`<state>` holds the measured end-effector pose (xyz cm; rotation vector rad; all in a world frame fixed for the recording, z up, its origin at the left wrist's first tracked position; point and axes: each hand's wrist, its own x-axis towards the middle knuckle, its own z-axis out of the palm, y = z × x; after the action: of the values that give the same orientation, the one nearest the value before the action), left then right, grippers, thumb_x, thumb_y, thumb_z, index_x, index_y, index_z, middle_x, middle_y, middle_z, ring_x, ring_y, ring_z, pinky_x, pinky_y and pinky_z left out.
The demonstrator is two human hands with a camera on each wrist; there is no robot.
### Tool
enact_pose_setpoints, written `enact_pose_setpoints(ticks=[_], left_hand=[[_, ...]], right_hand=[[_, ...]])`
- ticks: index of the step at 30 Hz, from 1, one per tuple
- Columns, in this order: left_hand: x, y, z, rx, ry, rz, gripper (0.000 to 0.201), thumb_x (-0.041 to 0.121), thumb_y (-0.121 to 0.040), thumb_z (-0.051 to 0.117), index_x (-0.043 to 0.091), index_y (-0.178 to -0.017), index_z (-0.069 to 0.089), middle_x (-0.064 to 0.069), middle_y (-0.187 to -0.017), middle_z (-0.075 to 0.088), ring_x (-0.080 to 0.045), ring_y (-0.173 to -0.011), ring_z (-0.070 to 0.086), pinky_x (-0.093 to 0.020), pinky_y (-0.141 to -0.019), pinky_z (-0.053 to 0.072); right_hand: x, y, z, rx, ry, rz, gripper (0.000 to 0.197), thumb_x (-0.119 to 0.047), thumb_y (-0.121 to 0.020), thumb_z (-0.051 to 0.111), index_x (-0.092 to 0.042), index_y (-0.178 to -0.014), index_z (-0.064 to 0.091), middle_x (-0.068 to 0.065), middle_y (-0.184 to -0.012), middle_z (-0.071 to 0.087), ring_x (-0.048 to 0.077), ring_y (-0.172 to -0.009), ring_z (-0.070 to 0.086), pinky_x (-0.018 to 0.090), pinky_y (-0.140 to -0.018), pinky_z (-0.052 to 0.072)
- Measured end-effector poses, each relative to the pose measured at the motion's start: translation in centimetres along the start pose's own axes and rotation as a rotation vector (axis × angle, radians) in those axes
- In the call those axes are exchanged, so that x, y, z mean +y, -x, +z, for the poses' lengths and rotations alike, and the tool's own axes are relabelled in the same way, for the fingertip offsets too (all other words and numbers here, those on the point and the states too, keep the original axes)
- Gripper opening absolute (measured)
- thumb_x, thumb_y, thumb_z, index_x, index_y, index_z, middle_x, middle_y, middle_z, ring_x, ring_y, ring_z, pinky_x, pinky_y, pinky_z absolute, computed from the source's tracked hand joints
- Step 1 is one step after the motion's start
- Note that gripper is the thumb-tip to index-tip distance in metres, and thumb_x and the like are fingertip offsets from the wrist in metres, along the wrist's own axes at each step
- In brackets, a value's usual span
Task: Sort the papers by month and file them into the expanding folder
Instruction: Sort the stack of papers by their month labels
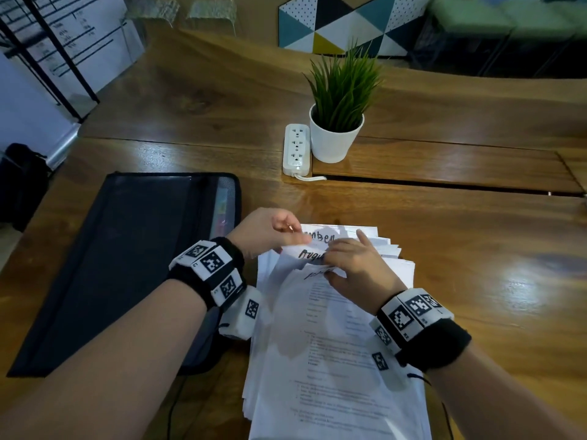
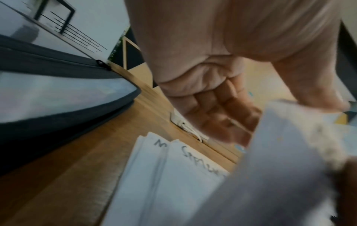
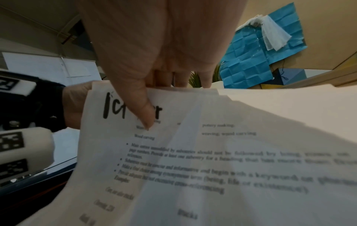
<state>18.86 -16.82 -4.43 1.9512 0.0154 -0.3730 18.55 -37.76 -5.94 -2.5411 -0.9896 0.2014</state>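
A thick stack of white printed papers (image 1: 333,344) lies on the wooden table, with month names handwritten along the top edges. My left hand (image 1: 293,238) pinches the raised top edge of a sheet marked "August" (image 1: 309,255). A sheet ending in "mber" (image 1: 319,238) shows behind it. My right hand (image 1: 336,265) grips the lifted top sheets (image 3: 212,152), thumb (image 3: 142,110) on the front and fingers behind. The black expanding folder (image 1: 127,265) lies open at the left, beside my left wrist. In the left wrist view, flat sheets (image 2: 173,183) lie below the lifted sheet (image 2: 280,168).
A white power strip (image 1: 296,149) and a potted green plant (image 1: 338,122) stand beyond the papers. A narrow slot (image 1: 444,184) crosses the wooden table (image 1: 476,249) behind the stack. Bare tabletop lies to the right of the papers.
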Motion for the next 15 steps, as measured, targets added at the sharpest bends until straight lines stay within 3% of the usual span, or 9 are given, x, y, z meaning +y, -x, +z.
enact_pose_setpoints(ticks=[1, 2, 4, 5, 7, 10, 12, 15], left_hand=[[-0.3, -0.3, -0.1, 0.055, -0.022, -0.015, 0.011, 0.027, -0.087, 0.065, 0.016, -0.087, 0.064, 0.004, -0.079, 0.067, -0.006, -0.076, 0.061, -0.024, -0.068, 0.051], [-1.0, -0.7, -0.2, 0.125, -0.068, -0.036, 0.014, 0.029, -0.091, 0.058, 0.017, -0.091, 0.064, 0.002, -0.086, 0.066, -0.01, -0.083, 0.06, -0.029, -0.073, 0.051], [-2.2, -1.7, -0.4, 0.224, -0.244, -0.098, 0.015, 0.025, -0.093, 0.054, 0.017, -0.102, 0.064, 0.001, -0.099, 0.064, -0.013, -0.093, 0.057, -0.029, -0.082, 0.045], [-2.6, -2.0, -0.3, 0.209, -0.328, -0.135, 0.022, 0.022, -0.092, 0.055, 0.016, -0.112, 0.062, 0.0, -0.108, 0.063, -0.014, -0.099, 0.056, -0.026, -0.086, 0.042], [-3.3, -2.7, 0.0, 0.108, -0.468, -0.176, 0.034, 0.018, -0.088, 0.056, 0.014, -0.122, 0.058, -0.003, -0.12, 0.058, -0.019, -0.105, 0.055, -0.027, -0.089, 0.041], [-3.2, -2.9, 0.4, 0.096, -0.536, -0.16, 0.026, 0.017, -0.087, 0.058, 0.017, -0.112, 0.063, -0.003, -0.117, 0.051, -0.017, -0.098, 0.052, -0.025, -0.085, 0.041], [-2.9, -3.0, 0.6, 0.126, -0.539, -0.127, 0.018, 0.016, -0.087, 0.061, 0.014, -0.104, 0.065, -0.005, -0.113, 0.056, -0.017, -0.093, 0.054, -0.024, -0.081, 0.041], [-2.6, -2.9, 0.9, 0.13, -0.509, -0.146, 0.042, 0.017, -0.086, 0.064, 0.011, -0.125, 0.053, -0.008, -0.122, 0.055, -0.021, -0.104, 0.055, -0.028, -0.088, 0.044]], right_hand=[[-0.1, 0.2, 0.0, 0.003, -0.028, -0.011, 0.008, -0.008, -0.076, 0.064, -0.012, -0.082, 0.067, 0.001, -0.087, 0.067, 0.022, -0.093, 0.062, 0.048, -0.102, 0.036], [-0.2, 0.4, -0.1, 0.018, -0.054, -0.037, 0.006, -0.006, -0.075, 0.062, -0.011, -0.078, 0.064, 0.001, -0.079, 0.066, 0.023, -0.08, 0.063, 0.04, -0.09, 0.046], [-0.5, 1.0, -0.3, 0.006, -0.103, -0.067, 0.005, -0.006, -0.072, 0.058, -0.01, -0.071, 0.061, 0.002, -0.069, 0.063, 0.024, -0.064, 0.061, 0.027, -0.061, 0.049], [-0.6, 1.2, -0.4, -0.02, -0.118, -0.066, 0.006, -0.006, -0.071, 0.056, -0.01, -0.071, 0.061, 0.002, -0.069, 0.063, 0.024, -0.063, 0.06, 0.027, -0.056, 0.049], [-0.6, 1.4, -0.5, -0.032, -0.129, -0.09, 0.009, -0.005, -0.071, 0.055, -0.009, -0.073, 0.062, 0.002, -0.075, 0.065, 0.023, -0.066, 0.061, 0.034, -0.056, 0.053], [-0.6, 1.6, -0.5, -0.003, -0.126, -0.113, 0.012, -0.007, -0.07, 0.058, -0.01, -0.079, 0.066, 0.007, -0.097, 0.068, 0.026, -0.079, 0.066, 0.039, -0.06, 0.057], [-0.7, 1.6, -0.6, 0.041, -0.14, -0.112, 0.015, -0.008, -0.073, 0.061, -0.011, -0.087, 0.065, 0.007, -0.102, 0.065, 0.027, -0.084, 0.065, 0.039, -0.066, 0.057], [-0.9, 1.6, -1.1, -0.017, -0.268, 0.074, 0.025, -0.008, -0.083, 0.06, -0.021, -0.101, 0.046, 0.0, -0.1, 0.061, 0.022, -0.087, 0.061, 0.039, -0.076, 0.051]])
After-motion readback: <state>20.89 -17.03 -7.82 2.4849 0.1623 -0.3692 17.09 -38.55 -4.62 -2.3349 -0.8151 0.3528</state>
